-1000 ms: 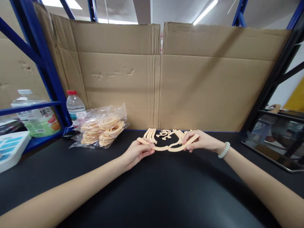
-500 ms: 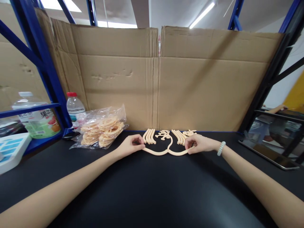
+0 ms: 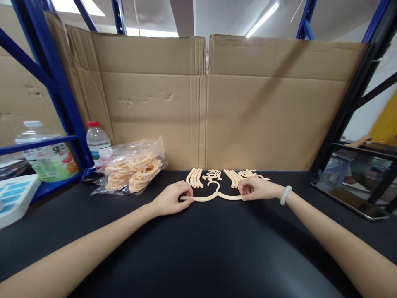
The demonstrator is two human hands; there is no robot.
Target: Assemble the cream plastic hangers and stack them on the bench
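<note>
Peach-coloured plastic, thin and hanger-shaped, was what the person had flat on the black surface [image 3: 198, 248]. The hanger piece [image 3: 212, 196] lay between the two hands, just in front of the cardboard wall [image 3: 198, 107]. The left hand [image 3: 172, 198] had its fingers pinching the left tip, and the right hand [image 3: 254, 188] had its fingers curled and closed on the right tip.

My guess is that it's super light and a bit springy, the kind of moulded part that flexes before it snaps. The thin neck at the little hook in the middle looked like the weak spot, so holding it out at the arm ends made sense to me. Smooth plastic, probably a bit slippery on that surface.

Counts: one piece in hand. Behind it were two fans of curved strips [image 3: 194, 177], roughly four or five each, too tight to count for sure, plus a small tangle of hook bits [image 3: 212, 175]. One clear bag of more parts [image 3: 133, 167] sat off to the left, and two bottles: a small one [image 3: 97, 138] and a bigger labelled one [image 3: 46, 155].
</note>
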